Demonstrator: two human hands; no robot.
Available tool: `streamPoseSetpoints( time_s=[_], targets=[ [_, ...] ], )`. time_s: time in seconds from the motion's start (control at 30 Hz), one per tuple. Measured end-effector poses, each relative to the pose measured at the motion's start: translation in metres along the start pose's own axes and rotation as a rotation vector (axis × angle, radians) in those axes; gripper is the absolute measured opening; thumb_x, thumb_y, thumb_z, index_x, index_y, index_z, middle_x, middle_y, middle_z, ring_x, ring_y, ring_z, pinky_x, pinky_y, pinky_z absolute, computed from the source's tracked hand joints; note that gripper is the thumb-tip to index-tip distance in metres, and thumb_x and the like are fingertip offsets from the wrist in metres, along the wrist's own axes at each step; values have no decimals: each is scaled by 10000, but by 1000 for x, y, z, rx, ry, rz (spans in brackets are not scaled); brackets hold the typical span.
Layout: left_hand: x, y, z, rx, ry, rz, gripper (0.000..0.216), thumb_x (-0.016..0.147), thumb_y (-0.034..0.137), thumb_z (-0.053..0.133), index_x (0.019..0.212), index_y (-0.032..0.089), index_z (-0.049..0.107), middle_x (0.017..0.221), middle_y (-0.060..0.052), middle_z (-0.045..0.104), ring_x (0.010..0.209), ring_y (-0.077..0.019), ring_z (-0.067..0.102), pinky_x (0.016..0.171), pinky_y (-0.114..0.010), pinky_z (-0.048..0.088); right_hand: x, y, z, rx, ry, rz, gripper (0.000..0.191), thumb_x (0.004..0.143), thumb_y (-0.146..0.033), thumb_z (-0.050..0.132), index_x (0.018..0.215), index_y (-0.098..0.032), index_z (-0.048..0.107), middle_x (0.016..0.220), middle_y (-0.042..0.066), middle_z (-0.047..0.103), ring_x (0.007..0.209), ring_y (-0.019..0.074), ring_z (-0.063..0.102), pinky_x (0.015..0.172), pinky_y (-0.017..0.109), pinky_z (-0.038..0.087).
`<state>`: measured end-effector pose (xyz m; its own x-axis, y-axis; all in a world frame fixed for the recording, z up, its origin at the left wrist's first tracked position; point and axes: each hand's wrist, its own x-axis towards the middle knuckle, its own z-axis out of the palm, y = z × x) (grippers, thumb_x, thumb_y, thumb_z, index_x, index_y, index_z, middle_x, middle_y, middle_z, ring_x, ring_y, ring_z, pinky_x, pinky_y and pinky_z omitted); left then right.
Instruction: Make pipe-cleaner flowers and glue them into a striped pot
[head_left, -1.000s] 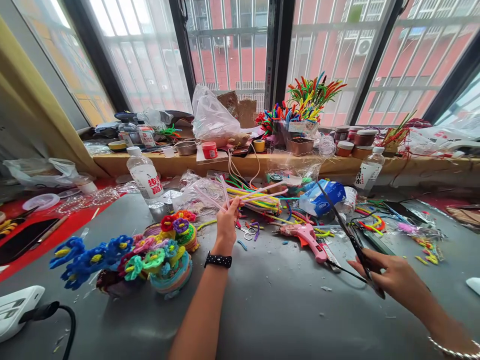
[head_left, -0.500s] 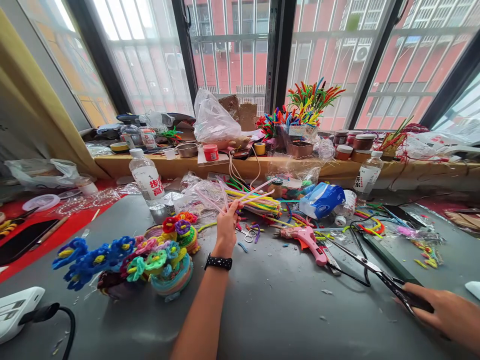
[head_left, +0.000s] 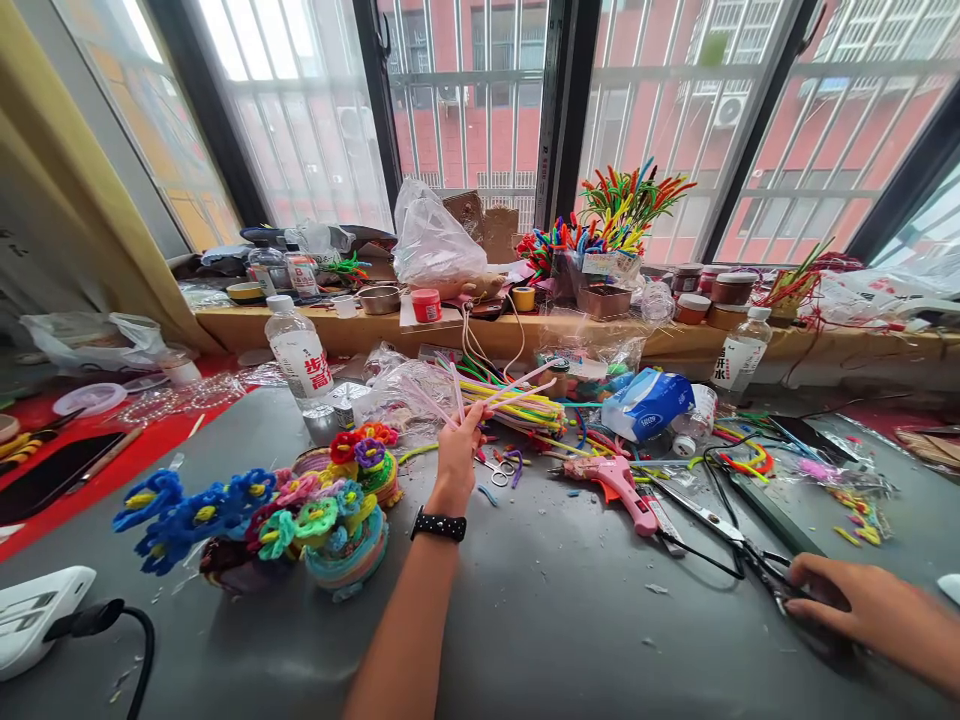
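Note:
My left hand (head_left: 457, 455), with a black beaded band at the wrist, is closed on several pale pink pipe cleaners (head_left: 495, 390) that fan up and to the right above the grey table (head_left: 540, 620). Just beyond it lies a heap of yellow and coloured pipe cleaners (head_left: 525, 410). My right hand (head_left: 855, 605) rests low on the table at the right, its fingers curled over the handles of long black scissors (head_left: 720, 525) that lie flat, blades pointing left towards a pink glue gun (head_left: 615, 480).
Pipe-cleaner flower baskets (head_left: 300, 525) stand at the left. A water bottle (head_left: 300, 355), a blue tissue pack (head_left: 645, 402), small scissors (head_left: 499, 468) and plastic bags crowd the back. The window ledge (head_left: 480, 330) holds jars and a pot of pipe cleaners. A white power strip (head_left: 37, 615) sits at the near left.
My right hand has lowered the scissors from upright in the air to flat on the table and drawn back to the right. My left hand has stayed put with the pink pipe cleaners.

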<state>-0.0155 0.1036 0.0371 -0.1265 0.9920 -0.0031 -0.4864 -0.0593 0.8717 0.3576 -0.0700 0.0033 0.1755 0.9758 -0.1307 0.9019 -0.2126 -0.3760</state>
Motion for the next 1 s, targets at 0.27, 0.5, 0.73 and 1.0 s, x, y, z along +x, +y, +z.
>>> streamPoseSetpoints(
  time_s=[0.27, 0.5, 0.73, 1.0],
  targets=[
    [-2, 2, 1, -12, -114, -85, 267, 552, 315, 691, 686, 127, 558, 586, 25, 605, 303, 42, 235, 368, -140, 275, 23, -145, 2, 450, 296, -293, 253, 697, -463, 543, 723, -226, 626, 742, 57, 652, 677, 215, 584, 629, 332, 434],
    [-3, 12, -4, 32, -278, -200, 281, 543, 316, 708, 680, 129, 549, 594, 45, 587, 314, 44, 226, 369, -137, 262, 82, -246, 23, 1383, -124, -148, 343, 601, -466, 651, 744, -156, 611, 629, 4, 594, 486, 72, 501, 457, 201, 414],
    [-6, 10, -3, 399, -398, -162, 283, 627, 402, 623, 692, 136, 549, 587, 30, 564, 379, -7, 309, 414, -170, 272, 98, -251, 33, 1648, -8, -255, 285, 579, -409, 682, 643, -138, 626, 473, -54, 501, 404, 16, 387, 374, 149, 284],
    [0, 5, -7, 997, -247, 139, 297, 759, 384, 427, 651, 143, 565, 563, 18, 512, 501, -91, 432, 498, -213, 310, 103, -226, 16, 1419, 91, -280, 353, 587, -483, 643, 578, -132, 606, 426, -53, 458, 374, 27, 358, 361, 177, 238]
  ],
)
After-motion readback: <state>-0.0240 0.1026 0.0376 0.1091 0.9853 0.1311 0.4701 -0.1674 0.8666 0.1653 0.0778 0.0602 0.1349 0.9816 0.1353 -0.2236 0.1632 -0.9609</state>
